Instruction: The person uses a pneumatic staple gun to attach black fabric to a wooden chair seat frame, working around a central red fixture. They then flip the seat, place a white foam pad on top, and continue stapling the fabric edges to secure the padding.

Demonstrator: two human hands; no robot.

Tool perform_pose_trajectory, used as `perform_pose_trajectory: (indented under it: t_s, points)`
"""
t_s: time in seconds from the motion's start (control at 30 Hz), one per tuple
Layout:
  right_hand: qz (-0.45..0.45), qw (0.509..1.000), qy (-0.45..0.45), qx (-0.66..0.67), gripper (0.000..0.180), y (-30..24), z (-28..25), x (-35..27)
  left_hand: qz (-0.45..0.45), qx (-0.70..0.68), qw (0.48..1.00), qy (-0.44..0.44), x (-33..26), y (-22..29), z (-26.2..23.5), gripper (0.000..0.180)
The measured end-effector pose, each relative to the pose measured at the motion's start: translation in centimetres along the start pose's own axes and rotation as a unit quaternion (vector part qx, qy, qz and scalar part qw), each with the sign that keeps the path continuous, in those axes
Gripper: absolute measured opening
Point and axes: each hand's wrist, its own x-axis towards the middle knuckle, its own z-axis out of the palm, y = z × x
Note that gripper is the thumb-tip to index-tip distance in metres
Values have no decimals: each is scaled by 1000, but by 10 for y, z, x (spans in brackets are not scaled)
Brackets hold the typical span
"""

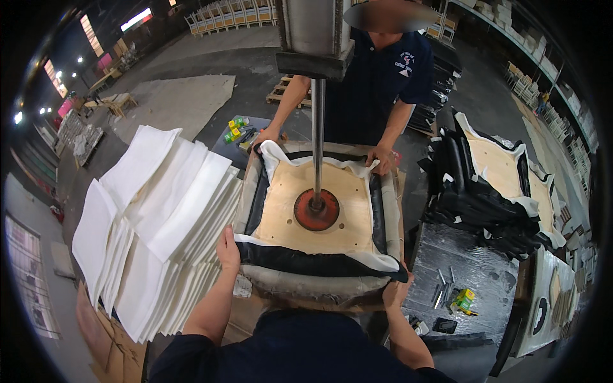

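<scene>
A plywood seat board [281,198] lies on a black seat cover [300,260] with white padding [377,260] showing round its edges. A red round press foot [317,210] on a steel rod [318,127] rests on the board's middle. Beneath is a grey padded box [306,284]. At the near left corner, my left hand [228,250] has its fingers closed at the cover's edge. My right hand [397,292] grips the cover's near right corner; its fingertips are partly hidden. Across from me, a co-worker's two hands [381,158] hold the far corners.
White padding sheets [159,210] are piled high on the left. Black-covered seat boards [491,179] are stacked at right, beside a plastic-wrapped table [460,268] with a yellow-green box [463,300] and metal tools. The press body [313,32] hangs overhead.
</scene>
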Motion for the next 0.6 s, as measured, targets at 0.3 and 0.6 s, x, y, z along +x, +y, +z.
perform_pose_trajectory:
  t_s: [0.3, 0.6]
  points:
    - [-16, 999, 4, 33, 52, 2, 2, -8, -119, -161, 979, -49, 23, -6, -5, 67]
    - [17, 994, 85, -66, 44, 7, -6, -29, -202, -289, 927, -130, 32, -21, -32, 82]
